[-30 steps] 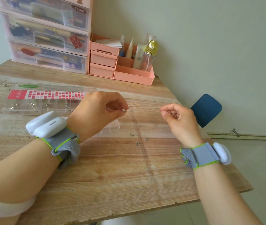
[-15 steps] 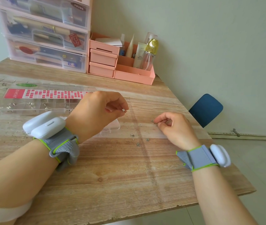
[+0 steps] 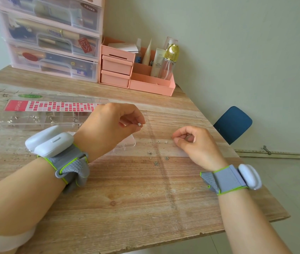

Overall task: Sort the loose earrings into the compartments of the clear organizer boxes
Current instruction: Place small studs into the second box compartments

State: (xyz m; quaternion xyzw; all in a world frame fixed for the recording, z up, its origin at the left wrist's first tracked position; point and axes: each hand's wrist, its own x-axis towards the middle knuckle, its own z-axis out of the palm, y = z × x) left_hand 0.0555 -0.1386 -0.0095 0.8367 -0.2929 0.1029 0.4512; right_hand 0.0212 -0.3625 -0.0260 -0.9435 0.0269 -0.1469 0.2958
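Note:
My left hand (image 3: 109,125) hovers above the table and pinches a small white earring (image 3: 139,124) between thumb and fingertips. My right hand (image 3: 195,143) is low on the table with curled fingers, its fingertips touching the wood by a tiny stud (image 3: 172,138); whether it pinches anything I cannot tell. Several small silver earrings (image 3: 156,163) lie loose on the table between the hands. A clear organizer box (image 3: 35,120) with a red-checked label lies at the left, earrings in its compartments. A second clear box (image 3: 129,143) is mostly hidden behind my left wrist.
Stacked clear pink drawers (image 3: 54,43) stand at the back left. A pink desk organizer (image 3: 136,74) with bottles sits beside them. A blue chair (image 3: 233,123) is past the table's right edge (image 3: 237,156). The wall runs close behind.
My right hand dropped from mid-air onto the table by the loose earrings and moved a little left. The left hand kept its pinch on the white earring and barely moved.

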